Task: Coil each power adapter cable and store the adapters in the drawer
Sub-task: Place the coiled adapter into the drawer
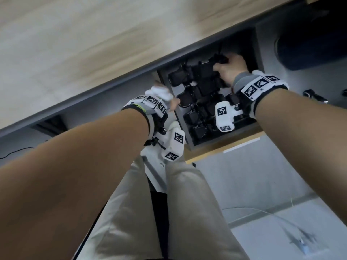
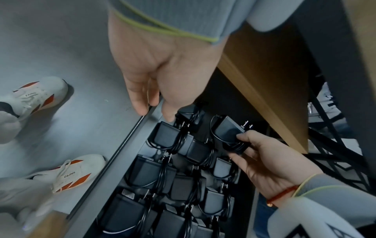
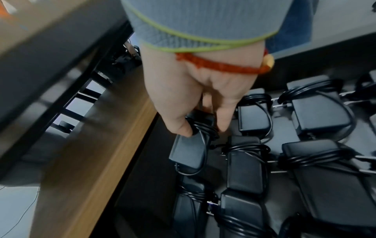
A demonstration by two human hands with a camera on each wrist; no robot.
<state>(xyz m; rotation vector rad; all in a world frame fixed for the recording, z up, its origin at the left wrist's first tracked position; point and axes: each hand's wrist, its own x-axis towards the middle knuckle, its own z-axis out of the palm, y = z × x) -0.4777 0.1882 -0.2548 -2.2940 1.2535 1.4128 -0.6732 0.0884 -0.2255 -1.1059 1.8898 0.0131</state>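
While the head view looks steeply down past my forearms, I see a pale wood desk top (image 1: 78, 40) with a dark grey front edge, and below it a grey floor (image 1: 253, 184) running under the desk. An open drawer (image 1: 185, 128) projects from under the desk; it has dark grey walls and a wood-coloured front panel (image 2: 262, 90). Its floor is packed with black power adapters (image 2: 151, 174), each lying flat with its black cable wound round the body, set side by side in rows and touching one another. My right hand (image 1: 231, 69) reaches into the far part of the drawer and grips one adapter (image 3: 190, 153) by the end where its cable (image 3: 205, 128) is wound; thumb and fingers are curled round that end, and the body extends away from the palm, just above and beside the stored units. Metal plug prongs (image 2: 247, 126) show at its far end in the left wrist view. My left hand (image 2: 160, 75) sits at the near-left wall of the drawer with fingers relaxed and pointing down, fingertips (image 2: 141, 109) at the rim, holding nothing. Two white shoes with orange stripes (image 2: 67, 173) stand on the floor beside the drawer.
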